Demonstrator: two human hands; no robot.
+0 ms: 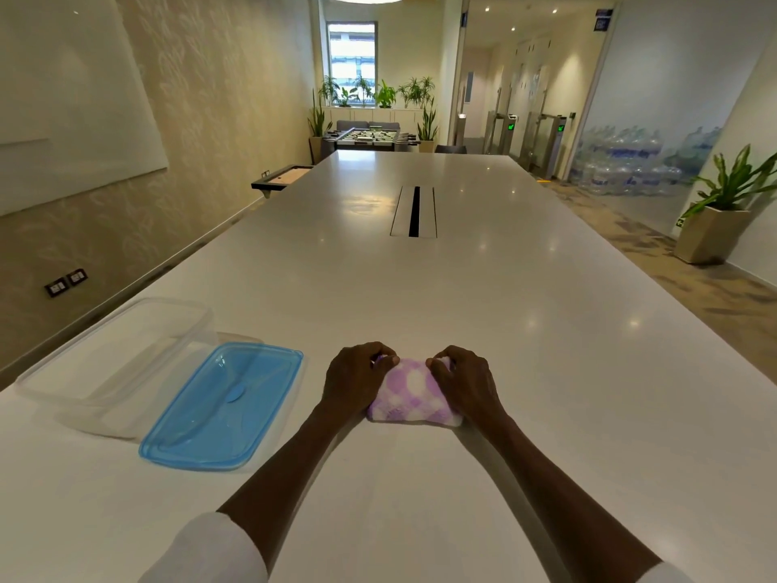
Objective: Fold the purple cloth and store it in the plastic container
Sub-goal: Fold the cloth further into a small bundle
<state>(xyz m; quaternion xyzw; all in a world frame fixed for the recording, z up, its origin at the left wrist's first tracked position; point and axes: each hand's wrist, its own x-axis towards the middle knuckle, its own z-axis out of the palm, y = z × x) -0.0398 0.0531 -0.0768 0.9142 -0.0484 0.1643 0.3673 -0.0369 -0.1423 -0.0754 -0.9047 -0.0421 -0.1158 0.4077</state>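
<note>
The purple cloth (410,393), checked purple and white, lies folded into a small thick bundle on the white table (504,330) in front of me. My left hand (357,378) grips its left end and my right hand (464,380) grips its right end, fingers curled over the far corners. The clear plastic container (113,363) stands open at the left with nothing in it. Its blue lid (223,408) lies flat between the container and the cloth.
A cable hatch (414,212) is set into the table's middle, farther away. The table's left edge runs close behind the container. A potted plant (723,212) stands on the floor at the right.
</note>
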